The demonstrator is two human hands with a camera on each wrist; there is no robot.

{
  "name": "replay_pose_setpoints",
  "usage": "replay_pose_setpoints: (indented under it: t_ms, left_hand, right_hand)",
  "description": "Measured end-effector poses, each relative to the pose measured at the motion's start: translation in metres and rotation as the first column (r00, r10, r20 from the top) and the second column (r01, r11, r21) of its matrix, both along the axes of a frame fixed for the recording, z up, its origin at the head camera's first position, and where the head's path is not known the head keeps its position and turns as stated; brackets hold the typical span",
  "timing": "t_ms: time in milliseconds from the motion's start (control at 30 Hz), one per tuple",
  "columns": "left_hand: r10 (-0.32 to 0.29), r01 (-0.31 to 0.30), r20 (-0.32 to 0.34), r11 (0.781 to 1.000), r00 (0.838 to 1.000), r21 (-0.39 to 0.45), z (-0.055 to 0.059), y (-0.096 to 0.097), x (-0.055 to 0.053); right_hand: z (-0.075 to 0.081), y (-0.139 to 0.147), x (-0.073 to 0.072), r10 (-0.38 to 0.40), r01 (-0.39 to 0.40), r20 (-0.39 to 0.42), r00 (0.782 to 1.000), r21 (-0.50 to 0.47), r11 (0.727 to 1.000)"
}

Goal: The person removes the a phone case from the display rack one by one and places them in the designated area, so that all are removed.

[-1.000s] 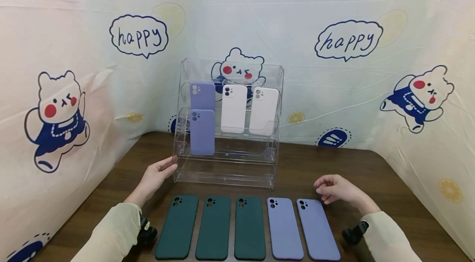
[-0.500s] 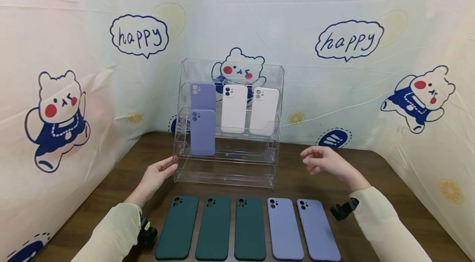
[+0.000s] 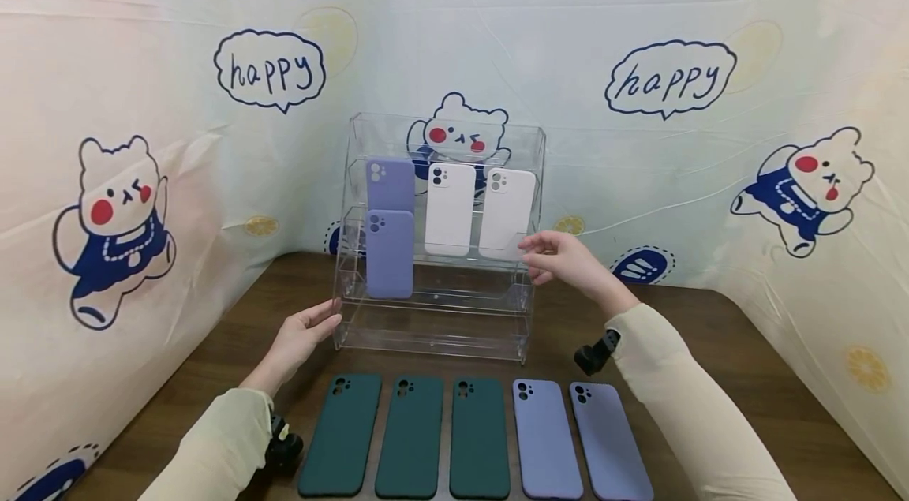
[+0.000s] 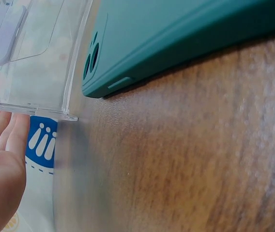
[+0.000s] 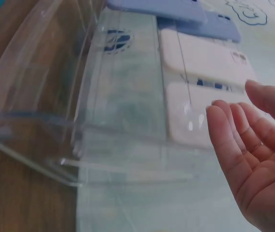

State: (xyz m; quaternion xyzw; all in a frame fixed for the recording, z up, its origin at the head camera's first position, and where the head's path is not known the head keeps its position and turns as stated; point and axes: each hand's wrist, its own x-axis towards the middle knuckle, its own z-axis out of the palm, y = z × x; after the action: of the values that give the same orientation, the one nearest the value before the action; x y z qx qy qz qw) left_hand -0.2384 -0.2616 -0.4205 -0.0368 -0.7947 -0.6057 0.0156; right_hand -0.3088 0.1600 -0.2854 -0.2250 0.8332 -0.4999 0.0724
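A clear acrylic display stand [image 3: 433, 347] with stepped tiers stands on the table. Its left column carries two purple phone cases, the lower purple case [image 3: 389, 256] overlapping the upper purple case [image 3: 390, 184]. Beside them lean a middle white phone case [image 3: 450, 209] and a right white phone case [image 3: 506, 205]. My left hand [image 3: 301, 334] holds the stand's lower left side edge, thumb at the front and fingers along the outside, as the left wrist view shows. My right hand [image 3: 564, 260], loosely curled and holding nothing, is by the stand's right side, fingertips overlapping the right white case's lower corner.
In front of the stand lie several phone cases in a row: a left green case [image 3: 341, 438], a middle green case [image 3: 409, 438], a right green case [image 3: 480, 438], and two purple ones, one purple case [image 3: 547, 438] beside another purple case [image 3: 611, 442]. A printed curtain [image 3: 675, 193] surrounds the table.
My right hand has risen from beside the rightmost purple case, forward and left to the stand's right side. The left hand stays at the stand, and the cases have not moved.
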Motion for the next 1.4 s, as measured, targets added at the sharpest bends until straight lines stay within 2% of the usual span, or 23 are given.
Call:
replay_pose_setpoints:
  t_ms: [367,667,833,1033,1167,1300,1400]
  left_hand:
    - [-0.002,0.002,0.003,1.000,1.000,-0.009,0.000,-0.001,0.000]
    - [0.006,-0.006,0.003,1.000,1.000,-0.008,0.000,0.000,0.000]
    - [0.010,-0.010,0.004,1.000,1.000,-0.012,0.001,0.000,0.000]
    - [0.011,-0.011,0.002,1.000,1.000,-0.024,0.001,0.000,0.000]
    - [0.010,-0.010,0.000,1.000,1.000,-0.027,0.001,0.000,0.000]
    - [0.010,-0.010,-0.005,1.000,1.000,-0.023,0.000,0.000,-0.001]
    - [0.011,-0.011,-0.008,1.000,1.000,-0.017,0.000,0.000,-0.001]
  right_hand:
    - [0.021,-0.058,-0.017,-0.015,0.012,-0.062,0.998,-0.037,0.999]
    - [0.030,-0.099,-0.021,-0.024,0.018,-0.118,0.993,-0.046,0.999]
    - [0.030,-0.119,-0.022,-0.007,-0.002,-0.121,0.993,-0.076,0.997]
    - [0.027,-0.141,-0.023,0.047,-0.058,-0.090,0.995,-0.123,0.991]
    - [0.023,-0.154,-0.023,0.064,-0.074,-0.092,0.994,-0.114,0.991]
    - [0.017,-0.165,-0.022,0.056,-0.067,-0.098,0.994,-0.110,0.992]
    - [0.012,-0.171,-0.022,0.022,-0.035,-0.101,0.995,-0.130,0.991]
